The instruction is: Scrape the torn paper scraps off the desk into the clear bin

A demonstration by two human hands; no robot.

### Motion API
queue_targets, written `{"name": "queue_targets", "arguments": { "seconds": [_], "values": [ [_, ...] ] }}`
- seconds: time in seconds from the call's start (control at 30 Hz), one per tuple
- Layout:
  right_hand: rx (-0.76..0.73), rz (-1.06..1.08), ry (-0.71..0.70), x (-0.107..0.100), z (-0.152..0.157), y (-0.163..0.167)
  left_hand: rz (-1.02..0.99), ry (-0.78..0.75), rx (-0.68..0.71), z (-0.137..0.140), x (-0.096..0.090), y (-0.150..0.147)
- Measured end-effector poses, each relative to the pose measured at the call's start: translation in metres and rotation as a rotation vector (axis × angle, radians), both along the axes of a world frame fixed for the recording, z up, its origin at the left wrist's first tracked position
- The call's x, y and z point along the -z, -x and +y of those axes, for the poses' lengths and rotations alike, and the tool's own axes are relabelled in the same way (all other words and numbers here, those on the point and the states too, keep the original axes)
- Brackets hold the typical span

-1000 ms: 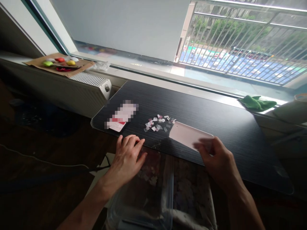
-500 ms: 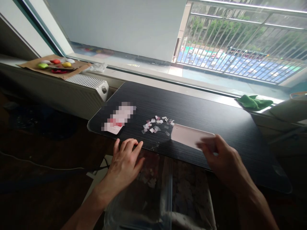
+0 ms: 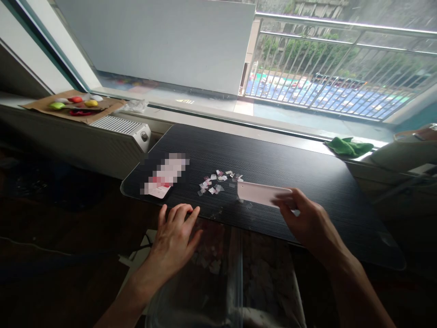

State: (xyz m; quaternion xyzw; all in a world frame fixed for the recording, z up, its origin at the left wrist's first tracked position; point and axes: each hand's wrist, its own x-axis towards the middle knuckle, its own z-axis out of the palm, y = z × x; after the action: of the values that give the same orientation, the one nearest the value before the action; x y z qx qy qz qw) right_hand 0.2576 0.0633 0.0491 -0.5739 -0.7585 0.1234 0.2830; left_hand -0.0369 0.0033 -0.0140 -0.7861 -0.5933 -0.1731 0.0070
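My right hand (image 3: 300, 209) grips the right end of a pale pink flat card (image 3: 259, 193), fingers closed over it. The card has a small hole near its far left corner and is held tilted at the tabletop. By its left end lies a loose cluster of small clear, white and pinkish scraps (image 3: 213, 182). A thin clear scrap (image 3: 249, 206) lies just in front of the card. My left hand (image 3: 177, 232) rests at the near edge of the table, fingers spread with nothing in them. Left of the scraps lies a pink-and-white, partly pixelated flat item (image 3: 160, 189).
Below the edge of the black table (image 3: 300, 171) stands a clear plastic bin (image 3: 235, 291) with scraps inside. A green cloth (image 3: 348, 146) lies on the sill. Brown paper (image 3: 99, 114) with colourful objects sits above a white radiator (image 3: 118, 125).
The head view has shifted slightly. The card in my right hand looks narrower, more steeply tilted, and a clear scrap now shows on its near side. My left hand stays at the table edge.
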Motion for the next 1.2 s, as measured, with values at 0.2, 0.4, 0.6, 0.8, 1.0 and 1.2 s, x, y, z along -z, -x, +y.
{"name": "queue_targets", "arguments": {
  "seconds": [0.2, 0.4, 0.6, 0.8, 1.0, 1.2],
  "values": [
    [0.100, 0.022, -0.050, 0.000, 0.000, -0.001, -0.002, -0.025, -0.001, 0.001, 0.002, -0.002],
    [0.097, 0.150, 0.014, 0.010, 0.028, 0.025, 0.041, -0.029, 0.020, 0.001, 0.001, 0.003],
    [0.108, 0.106, 0.127, 0.009, 0.023, -0.006, 0.039, -0.029, 0.035, 0.001, 0.002, 0.004],
    [0.065, 0.419, 0.310, 0.024, 0.031, -0.050, 0.000, -0.062, 0.011, 0.001, 0.002, 0.000],
    [0.072, 0.572, 0.422, 0.034, 0.063, -0.037, 0.064, -0.084, 0.017, 0.002, 0.001, 0.002],
    [0.070, 0.528, 0.420, 0.036, 0.063, -0.040, 0.075, -0.067, 0.022, 0.002, -0.001, 0.003]
  ]
}}
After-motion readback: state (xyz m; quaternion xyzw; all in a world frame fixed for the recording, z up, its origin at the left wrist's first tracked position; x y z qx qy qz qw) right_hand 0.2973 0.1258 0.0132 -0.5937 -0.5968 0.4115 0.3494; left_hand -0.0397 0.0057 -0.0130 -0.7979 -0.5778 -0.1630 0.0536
